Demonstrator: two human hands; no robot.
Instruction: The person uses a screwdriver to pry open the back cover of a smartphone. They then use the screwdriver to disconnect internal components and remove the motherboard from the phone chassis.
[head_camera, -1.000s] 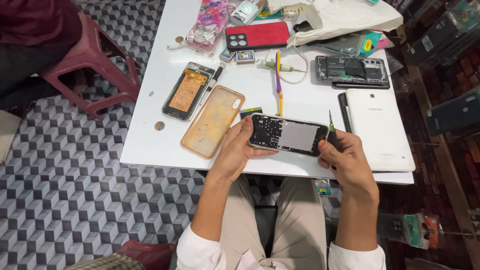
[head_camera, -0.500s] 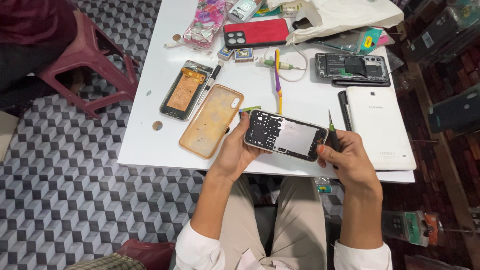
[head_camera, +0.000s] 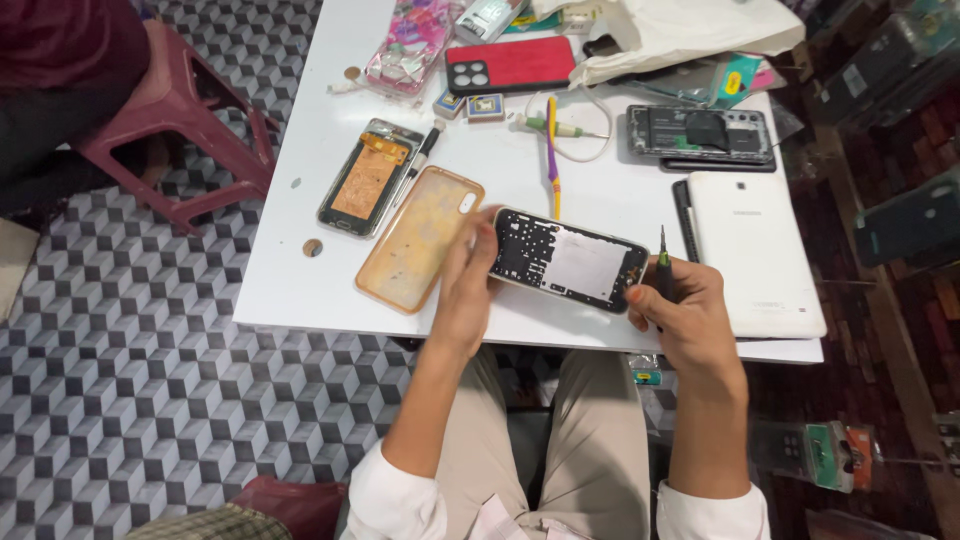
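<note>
Both hands hold an opened phone frame (head_camera: 568, 260), black with a white plate in its middle, just above the near edge of the white table (head_camera: 300, 290). My left hand (head_camera: 465, 285) grips its left end. My right hand (head_camera: 680, 320) grips the right end and also pinches a small dark screwdriver (head_camera: 662, 262) that points up and away. A yellowed clear phone case (head_camera: 420, 238) lies flat just left of my left hand.
An opened phone back with an orange panel (head_camera: 368, 178), a white tablet (head_camera: 748, 250), a dismantled black phone (head_camera: 700, 135), a red case (head_camera: 512, 63), a patterned case (head_camera: 408, 45), a yellow-purple tool (head_camera: 551, 150) and a white bag (head_camera: 670, 30) lie on the table. A red stool (head_camera: 170, 130) stands left.
The view has shifted slightly. Both hands keep their hold on the phone frame, which now sits a little farther onto the table.
</note>
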